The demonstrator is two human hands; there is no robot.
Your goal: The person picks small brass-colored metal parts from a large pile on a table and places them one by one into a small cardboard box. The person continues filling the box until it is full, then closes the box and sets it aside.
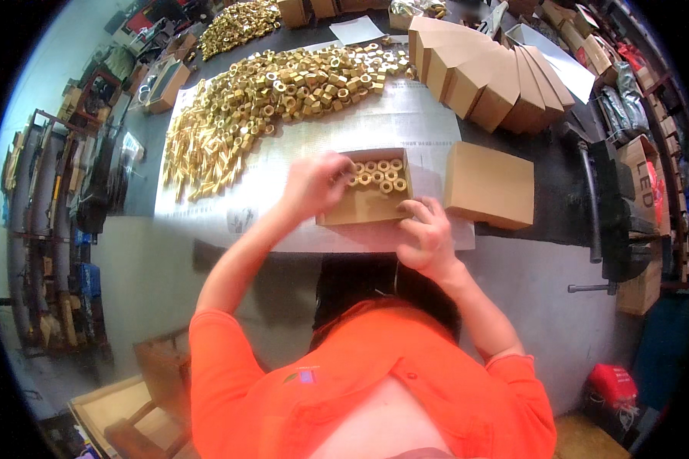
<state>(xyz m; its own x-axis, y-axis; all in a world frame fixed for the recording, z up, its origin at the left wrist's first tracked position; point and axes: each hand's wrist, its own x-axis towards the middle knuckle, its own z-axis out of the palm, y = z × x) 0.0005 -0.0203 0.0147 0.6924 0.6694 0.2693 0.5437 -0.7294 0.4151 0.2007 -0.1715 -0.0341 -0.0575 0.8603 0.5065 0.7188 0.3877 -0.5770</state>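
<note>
An open cardboard box (pixel 360 216) sits near the table's front edge, with several brass hex nuts (pixel 385 176) set in rows toward its far right part. My left hand (pixel 318 185) reaches over the box's left side, fingers curled together. Whatever those fingers hold is hidden. At the near right corner, my right hand (pixel 427 233) has bent fingers against the box wall, gripping it there.
Printed paper sheeting (pixel 283 222) covers part of the dark table, bearing a heap of nuts (pixel 306 80) and a pile of slender brass pieces (pixel 199 157). A closed carton (pixel 490 186) stands right of the box. Behind it lean fanned cartons (pixel 478 73); a vise (pixel 616 222) is far right.
</note>
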